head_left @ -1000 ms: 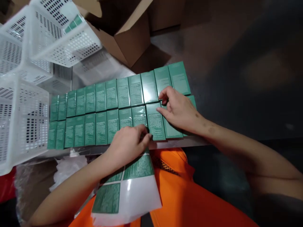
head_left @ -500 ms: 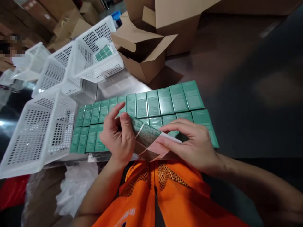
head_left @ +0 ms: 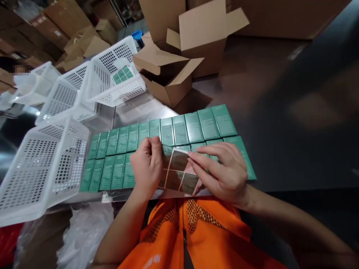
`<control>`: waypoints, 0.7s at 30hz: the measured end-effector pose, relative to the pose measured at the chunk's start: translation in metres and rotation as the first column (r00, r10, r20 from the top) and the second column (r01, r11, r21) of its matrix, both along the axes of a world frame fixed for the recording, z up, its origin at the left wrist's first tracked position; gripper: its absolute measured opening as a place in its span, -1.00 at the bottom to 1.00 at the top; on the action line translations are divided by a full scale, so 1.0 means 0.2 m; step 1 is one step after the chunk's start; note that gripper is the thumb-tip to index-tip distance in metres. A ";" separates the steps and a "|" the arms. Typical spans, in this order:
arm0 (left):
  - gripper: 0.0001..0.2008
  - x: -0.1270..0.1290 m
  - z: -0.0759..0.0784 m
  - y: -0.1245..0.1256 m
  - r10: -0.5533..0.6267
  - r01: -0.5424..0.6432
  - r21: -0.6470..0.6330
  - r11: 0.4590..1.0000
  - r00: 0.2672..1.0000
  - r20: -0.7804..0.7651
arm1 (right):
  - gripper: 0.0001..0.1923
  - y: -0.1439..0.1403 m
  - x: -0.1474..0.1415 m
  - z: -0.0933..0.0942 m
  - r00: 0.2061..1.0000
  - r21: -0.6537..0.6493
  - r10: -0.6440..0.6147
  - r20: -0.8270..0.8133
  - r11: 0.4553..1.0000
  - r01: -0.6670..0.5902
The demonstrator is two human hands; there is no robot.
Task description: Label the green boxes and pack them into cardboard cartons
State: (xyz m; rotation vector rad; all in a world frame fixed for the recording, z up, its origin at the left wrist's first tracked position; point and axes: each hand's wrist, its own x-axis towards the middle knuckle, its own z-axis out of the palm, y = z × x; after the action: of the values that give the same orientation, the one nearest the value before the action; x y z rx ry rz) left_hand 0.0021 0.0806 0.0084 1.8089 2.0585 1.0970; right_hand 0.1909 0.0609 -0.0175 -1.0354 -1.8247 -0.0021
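Two rows of flat green boxes (head_left: 196,127) lie side by side along the near edge of a dark table (head_left: 294,149). Just above the front row I hold up a translucent sticker sheet (head_left: 179,173) with several green labels showing through it. My left hand (head_left: 147,166) grips the sheet's left edge with thumb and fingers. My right hand (head_left: 221,170) pinches its upper right corner at a label, fingers spread over the sheet. The sheet and my hands hide the middle boxes of the front row.
White perforated plastic baskets (head_left: 42,168) stand at the left, one (head_left: 112,80) holding a sheet of green labels. Open cardboard cartons (head_left: 179,63) sit behind the boxes. A white plastic bag (head_left: 84,231) hangs below the table edge. My orange vest (head_left: 190,235) fills the foreground.
My hands left the green boxes and lifted the sticker sheet from my lap up in front of the front row. Since half a second ago the sheet has tilted more upright.
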 end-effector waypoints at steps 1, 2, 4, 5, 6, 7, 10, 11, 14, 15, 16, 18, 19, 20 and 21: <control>-0.58 0.01 0.00 0.00 0.003 -0.002 0.013 1.000 1.000 -0.017 | -0.79 -0.01 0.00 -0.01 0.999 0.044 -0.010 0.044 0.999 0.008; -0.58 0.02 -0.01 0.01 0.006 -0.005 0.026 1.000 0.999 -0.036 | -0.79 -0.02 0.00 -0.02 0.997 0.082 -0.016 0.082 0.997 0.009; -0.60 0.02 -0.01 0.04 0.018 -0.015 0.047 0.999 0.997 -0.073 | -0.84 -0.05 -0.01 -0.03 0.991 0.161 0.017 0.132 0.986 -0.038; -0.60 0.02 -0.01 0.05 0.030 -0.025 0.061 0.998 0.996 -0.086 | -0.84 -0.08 -0.01 -0.04 0.987 0.212 0.068 0.144 0.972 -0.098; -0.61 0.01 -0.01 0.08 0.045 -0.037 0.081 0.996 0.995 -0.094 | -0.81 -0.10 0.00 -0.03 0.975 0.260 0.149 0.163 0.947 -0.188; -0.61 -0.01 -0.02 0.10 0.063 -0.052 0.111 0.992 0.993 -0.095 | -0.77 -0.12 0.01 -0.01 0.950 0.301 0.253 0.183 0.906 -0.299; -0.59 -0.10 -0.03 0.18 0.071 -0.057 0.241 0.969 0.996 -0.050 | -0.68 -0.14 0.09 0.09 0.830 0.203 0.528 0.182 0.806 -0.557; -0.57 -0.13 -0.03 0.19 0.032 -0.025 0.268 0.963 0.999 -0.020 | -0.68 -0.12 0.13 0.14 0.808 0.097 0.579 0.111 0.803 -0.589; -0.46 -0.18 -0.04 0.21 -0.243 0.219 0.122 0.968 0.938 0.246 | -0.85 0.05 0.25 0.24 0.836 -0.188 0.496 -0.237 0.821 -0.540; -0.38 -0.18 -0.03 0.21 -0.310 0.325 0.028 0.945 0.869 0.386 | -0.94 0.13 0.27 0.24 0.848 -0.259 0.415 -0.330 0.824 -0.504; -0.29 -0.16 -0.03 0.21 -0.335 0.422 -0.067 0.904 0.798 0.501 | -0.96 0.22 0.30 0.23 0.862 -0.351 0.327 -0.386 0.813 -0.465; -0.25 -0.11 -0.02 0.20 -0.329 0.516 -0.223 0.827 0.766 0.552 | -0.85 0.40 0.32 0.19 0.862 -0.517 0.215 -0.459 0.725 -0.455; -0.32 -0.08 -0.01 0.20 -0.337 0.515 -0.285 0.809 0.802 0.493 | -0.80 0.47 0.32 0.15 0.856 -0.573 0.186 -0.483 0.672 -0.470; -0.42 -0.05 -0.01 0.21 -0.356 0.502 -0.339 0.796 0.841 0.407 | -0.77 0.53 0.32 0.12 0.844 -0.603 0.174 -0.508 0.628 -0.492; -0.50 -0.02 -0.02 0.22 -0.382 0.492 -0.383 0.782 0.863 0.330 | -0.76 0.58 0.31 0.09 0.832 -0.615 0.167 -0.530 0.600 -0.512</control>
State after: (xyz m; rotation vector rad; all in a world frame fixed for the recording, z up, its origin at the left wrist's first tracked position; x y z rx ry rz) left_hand -0.0015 0.1236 0.0047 1.6889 1.4756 0.5914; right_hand 0.2527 0.1763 0.0008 -1.0636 -1.5821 1.2314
